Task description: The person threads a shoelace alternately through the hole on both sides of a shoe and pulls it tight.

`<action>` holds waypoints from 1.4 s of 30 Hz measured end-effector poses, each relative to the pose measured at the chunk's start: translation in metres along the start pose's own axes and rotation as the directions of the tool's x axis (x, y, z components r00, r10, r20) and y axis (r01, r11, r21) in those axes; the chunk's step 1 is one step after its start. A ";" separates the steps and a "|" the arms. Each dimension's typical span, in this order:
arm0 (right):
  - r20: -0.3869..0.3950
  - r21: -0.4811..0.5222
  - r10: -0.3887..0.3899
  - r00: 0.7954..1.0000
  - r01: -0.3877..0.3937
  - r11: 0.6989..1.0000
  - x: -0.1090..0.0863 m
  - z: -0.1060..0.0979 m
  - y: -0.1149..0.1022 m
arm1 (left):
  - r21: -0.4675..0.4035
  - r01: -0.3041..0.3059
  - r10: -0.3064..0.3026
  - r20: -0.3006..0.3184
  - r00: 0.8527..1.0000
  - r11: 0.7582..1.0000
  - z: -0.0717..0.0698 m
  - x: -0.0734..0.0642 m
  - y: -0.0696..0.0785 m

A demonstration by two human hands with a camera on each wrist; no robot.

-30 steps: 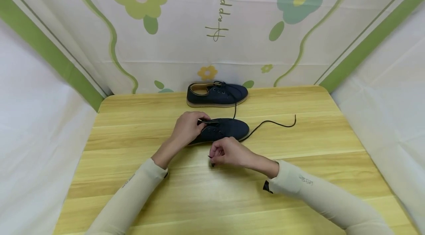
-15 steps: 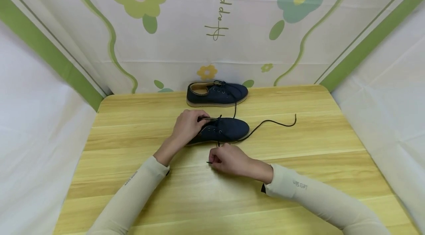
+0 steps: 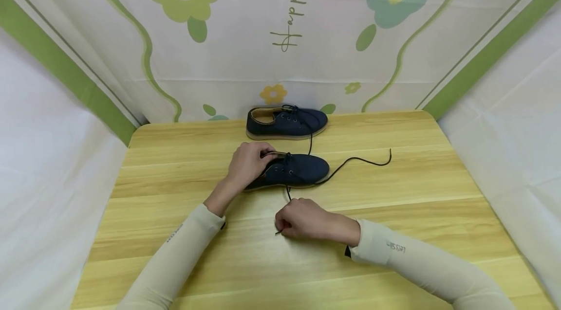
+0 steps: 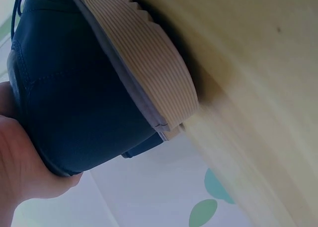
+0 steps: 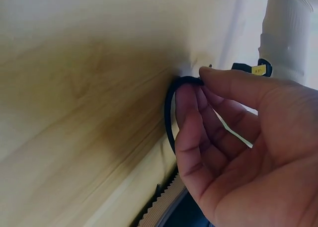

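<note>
A navy shoe [image 3: 307, 168] with a tan ribbed sole lies in the middle of the table, toe to the right. My left hand [image 3: 247, 166] grips its collar near the heel; in the left wrist view the thumb and fingers sit at the rim of the dark blue upper [image 4: 79, 88]. In front of the shoe, my right hand [image 3: 302, 219] pinches a black shoelace [image 3: 288, 194] that runs down from the eyelets. The right wrist view has this lace [image 5: 170, 113] looping over to the thumb and fingertips, its end poking out past them.
A second navy shoe [image 3: 285, 124] stands behind at the table's back edge, against the flowered curtain [image 3: 228, 57]; its lace hangs toward the front shoe. Another loose lace end [image 3: 368, 161] curves over the wooden table [image 3: 416, 232] to the right of the toe.
My right hand has drawn toward the near edge, pulling the lace out from the shoe. A small dark lace loop now shows at the shoe's eyelets. The left hand keeps its grip on the collar.
</note>
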State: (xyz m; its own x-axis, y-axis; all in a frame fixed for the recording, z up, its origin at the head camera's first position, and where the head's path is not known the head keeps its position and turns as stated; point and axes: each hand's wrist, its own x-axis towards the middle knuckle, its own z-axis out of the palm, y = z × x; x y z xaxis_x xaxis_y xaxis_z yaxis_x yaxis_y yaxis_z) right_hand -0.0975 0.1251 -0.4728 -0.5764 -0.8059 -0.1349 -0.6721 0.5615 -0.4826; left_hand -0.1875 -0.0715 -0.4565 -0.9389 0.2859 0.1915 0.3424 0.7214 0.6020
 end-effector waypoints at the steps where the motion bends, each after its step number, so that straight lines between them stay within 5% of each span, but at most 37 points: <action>1: 0.001 -0.011 -0.003 1.000 0.003 1.000 0.000 0.001 0.000 | -0.001 0.000 0.000 -0.003 1.000 1.000 0.000 0.000 0.000; 8: -0.041 -0.058 0.001 0.999 -0.004 0.998 0.000 0.003 -0.001 | -0.004 -0.004 0.004 -0.018 1.000 1.000 0.000 -0.002 0.001; 16: -0.099 0.020 0.023 0.995 -0.021 1.000 -0.009 -0.009 0.004 | -0.003 0.006 -0.006 -0.010 1.000 1.000 0.001 -0.002 0.001; 26: -0.282 0.062 0.119 0.952 -0.106 0.992 -0.038 -0.044 0.040 | -0.018 0.007 -0.007 -0.010 1.000 1.000 0.000 -0.001 0.001; 35: -0.410 0.013 0.313 0.857 -0.338 0.941 -0.074 -0.077 0.102 | -0.020 0.029 -0.029 -0.017 0.999 0.999 0.001 -0.001 0.000; 42: -0.395 0.058 0.541 0.742 -0.568 0.821 -0.109 -0.097 0.154 | -0.009 0.060 -0.060 0.001 0.998 0.998 0.001 0.000 0.002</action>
State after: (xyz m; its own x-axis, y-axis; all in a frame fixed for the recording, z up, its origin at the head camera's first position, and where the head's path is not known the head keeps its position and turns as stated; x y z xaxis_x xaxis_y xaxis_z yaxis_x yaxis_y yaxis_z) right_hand -0.1831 0.3178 -0.4489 -0.9752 -0.2203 -0.0197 -0.1977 0.9079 -0.3695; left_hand -0.1867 -0.0697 -0.4562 -0.9577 0.2425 0.1547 0.2853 0.7318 0.6189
